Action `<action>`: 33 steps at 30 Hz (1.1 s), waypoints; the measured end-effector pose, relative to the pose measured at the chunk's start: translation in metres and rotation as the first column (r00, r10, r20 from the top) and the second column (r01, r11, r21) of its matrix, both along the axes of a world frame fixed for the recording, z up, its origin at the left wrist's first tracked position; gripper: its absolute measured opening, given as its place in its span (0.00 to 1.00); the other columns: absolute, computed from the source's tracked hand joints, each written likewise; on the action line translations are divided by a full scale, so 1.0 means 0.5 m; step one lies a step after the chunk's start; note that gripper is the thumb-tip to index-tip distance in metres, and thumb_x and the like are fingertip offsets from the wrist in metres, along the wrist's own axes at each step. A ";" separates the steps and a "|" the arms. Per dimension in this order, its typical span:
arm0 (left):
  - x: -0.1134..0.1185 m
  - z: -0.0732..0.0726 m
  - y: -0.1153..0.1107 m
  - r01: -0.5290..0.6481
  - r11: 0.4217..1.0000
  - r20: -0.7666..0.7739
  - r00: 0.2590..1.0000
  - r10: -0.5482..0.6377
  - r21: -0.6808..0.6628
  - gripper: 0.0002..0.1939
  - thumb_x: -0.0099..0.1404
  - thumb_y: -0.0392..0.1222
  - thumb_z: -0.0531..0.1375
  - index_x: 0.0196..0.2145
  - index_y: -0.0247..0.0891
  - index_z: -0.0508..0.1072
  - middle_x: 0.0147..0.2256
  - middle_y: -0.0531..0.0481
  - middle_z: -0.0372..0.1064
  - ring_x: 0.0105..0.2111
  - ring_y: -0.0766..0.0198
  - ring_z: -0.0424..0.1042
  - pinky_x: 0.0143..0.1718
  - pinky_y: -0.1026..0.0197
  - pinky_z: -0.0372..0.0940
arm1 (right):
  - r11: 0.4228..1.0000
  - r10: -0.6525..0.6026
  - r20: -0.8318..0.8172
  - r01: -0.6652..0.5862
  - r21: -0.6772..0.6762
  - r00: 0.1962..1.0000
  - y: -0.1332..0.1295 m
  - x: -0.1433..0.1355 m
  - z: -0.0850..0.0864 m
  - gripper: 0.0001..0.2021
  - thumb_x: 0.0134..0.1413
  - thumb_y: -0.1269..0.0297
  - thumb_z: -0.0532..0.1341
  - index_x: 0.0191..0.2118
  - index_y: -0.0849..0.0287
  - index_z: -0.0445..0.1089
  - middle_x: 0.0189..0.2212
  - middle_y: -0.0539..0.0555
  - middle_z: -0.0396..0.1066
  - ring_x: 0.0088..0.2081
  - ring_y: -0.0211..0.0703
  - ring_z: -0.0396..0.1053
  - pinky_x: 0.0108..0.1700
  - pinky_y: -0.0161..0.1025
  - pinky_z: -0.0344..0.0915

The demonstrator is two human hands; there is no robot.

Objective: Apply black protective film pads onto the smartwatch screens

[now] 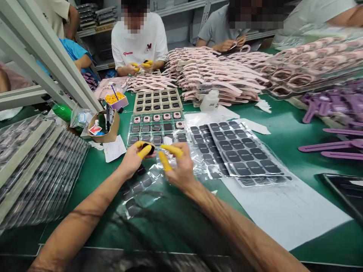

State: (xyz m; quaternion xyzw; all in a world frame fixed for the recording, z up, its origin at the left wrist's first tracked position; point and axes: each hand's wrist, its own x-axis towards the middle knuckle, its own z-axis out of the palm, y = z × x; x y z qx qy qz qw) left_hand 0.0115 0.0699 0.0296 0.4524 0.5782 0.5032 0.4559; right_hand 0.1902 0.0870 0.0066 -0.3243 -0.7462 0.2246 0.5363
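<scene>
Near the middle of the table, my left hand [134, 160] grips a small smartwatch body [148, 149] with a dark face, between thumb and fingers. My right hand [179, 164] is just to the right of it. Yellow finger cots cover its thumb and forefinger, whose tips stand slightly apart with nothing plainly visible between them. Beyond both hands lies a clear tray [157, 122] of watch bodies; some show pink rims and round-cornered faces, others look dark. Below the hands is a crumpled clear sheet [138, 189] carrying dark square stickers.
Sheets of dark square stickers [241, 147] lie at right over white paper [286, 215]. A beige tray [155, 101], white bottle [210, 101] and piled pink straps [218, 73] stand farther back. Stacked clear trays [42, 173] rise at left, near a cardboard box [113, 126]. Co-workers sit opposite.
</scene>
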 end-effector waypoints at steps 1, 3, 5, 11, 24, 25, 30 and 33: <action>-0.008 -0.004 -0.036 -0.020 0.999 0.135 0.991 0.027 -0.051 0.24 0.63 0.57 0.72 0.46 0.36 0.75 0.41 0.47 0.78 0.39 0.61 0.80 0.47 0.55 0.76 | 1.000 -0.022 -0.010 0.022 -0.019 1.000 0.011 0.003 0.000 0.12 0.66 0.58 0.61 0.52 0.51 0.75 0.44 0.59 0.71 0.43 0.51 0.73 0.44 0.51 0.75; -0.021 -0.006 -0.083 -0.055 0.991 0.234 0.969 0.083 -0.123 0.31 0.55 0.57 0.76 0.48 0.36 0.75 0.38 0.50 0.77 0.35 0.64 0.79 0.41 0.60 0.75 | 0.998 -0.039 0.006 0.040 -0.045 0.999 0.035 0.010 -0.006 0.12 0.66 0.58 0.62 0.51 0.54 0.76 0.44 0.59 0.71 0.43 0.50 0.72 0.44 0.51 0.74; -0.030 -0.007 -0.099 -0.073 0.985 0.232 0.967 0.108 -0.155 0.35 0.53 0.54 0.78 0.53 0.37 0.73 0.36 0.52 0.76 0.29 0.68 0.77 0.32 0.64 0.72 | 0.992 -0.113 0.056 0.116 -0.049 0.992 0.062 0.021 -0.016 0.12 0.67 0.58 0.61 0.49 0.56 0.77 0.43 0.59 0.71 0.42 0.49 0.71 0.45 0.50 0.72; -0.031 -0.019 -0.090 0.059 0.988 0.270 0.963 -0.017 -0.146 0.29 0.52 0.45 0.77 0.48 0.37 0.73 0.36 0.51 0.76 0.29 0.70 0.74 0.35 0.64 0.71 | 0.949 -0.288 0.484 0.315 0.027 0.826 0.125 0.060 -0.040 0.18 0.62 0.52 0.66 0.50 0.57 0.79 0.42 0.61 0.74 0.44 0.56 0.67 0.48 0.54 0.65; -0.041 -0.049 -0.093 0.207 0.964 0.351 0.926 -0.139 -0.164 0.36 0.42 0.35 0.79 0.51 0.40 0.77 0.35 0.53 0.78 0.31 0.65 0.78 0.38 0.61 0.73 | 0.970 0.224 0.367 -0.243 0.006 0.903 0.022 -0.002 -0.025 0.04 0.67 0.58 0.62 0.40 0.49 0.73 0.35 0.52 0.76 0.36 0.48 0.71 0.43 0.49 0.64; -0.040 -0.052 -0.094 0.201 0.968 0.354 0.925 -0.137 -0.151 0.35 0.42 0.35 0.79 0.50 0.40 0.78 0.36 0.51 0.79 0.32 0.64 0.79 0.39 0.61 0.74 | 0.966 0.228 0.385 -0.258 0.028 0.894 0.013 -0.011 -0.024 0.04 0.67 0.59 0.62 0.41 0.49 0.74 0.33 0.52 0.75 0.35 0.47 0.70 0.41 0.48 0.63; -0.032 -0.060 -0.095 0.116 0.982 0.252 0.965 -0.075 -0.149 0.35 0.42 0.34 0.79 0.50 0.38 0.79 0.33 0.52 0.79 0.28 0.66 0.76 0.31 0.64 0.70 | 0.981 0.116 0.394 -0.168 0.101 0.912 0.010 -0.020 -0.022 0.06 0.67 0.58 0.63 0.39 0.49 0.77 0.30 0.52 0.72 0.34 0.47 0.67 0.38 0.47 0.59; -0.029 -0.060 -0.098 0.138 0.981 0.230 0.968 -0.105 -0.134 0.30 0.44 0.32 0.76 0.48 0.38 0.80 0.34 0.50 0.80 0.30 0.64 0.78 0.33 0.63 0.72 | 0.974 0.171 0.421 -0.216 0.062 0.891 0.020 -0.015 -0.029 0.08 0.67 0.56 0.62 0.38 0.49 0.77 0.28 0.51 0.71 0.32 0.46 0.66 0.37 0.46 0.60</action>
